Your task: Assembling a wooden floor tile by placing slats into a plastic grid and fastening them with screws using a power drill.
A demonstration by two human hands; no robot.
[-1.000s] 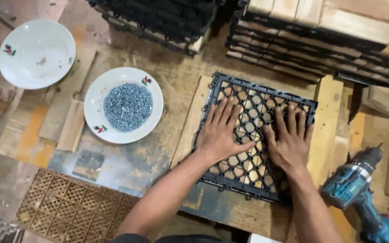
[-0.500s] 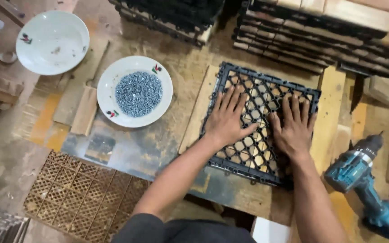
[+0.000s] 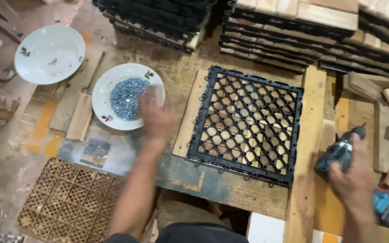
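Right hand (image 3: pixel 354 182) wrapped around teal cordless drill (image 3: pixel 345 155), nose aimed up-left toward black plastic grid (image 3: pixel 247 123), long axis slanting. Left hand (image 3: pixel 156 118) blurred, grip impossible to tell, hovering by plate of screws (image 3: pixel 127 96), probably for picking. Grid lying flat, square on worn workbench (image 3: pixel 172 67), steady for fastening.

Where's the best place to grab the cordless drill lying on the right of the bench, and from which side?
Take the cordless drill by its handle, the narrow neck between the teal body and the battery block at the near-right end. It lies flat with its chuck pointing up-left toward the black grid tile, so coming from above, on the near-right side, looks best. The right hand is already over that handle; its grip is blurred.
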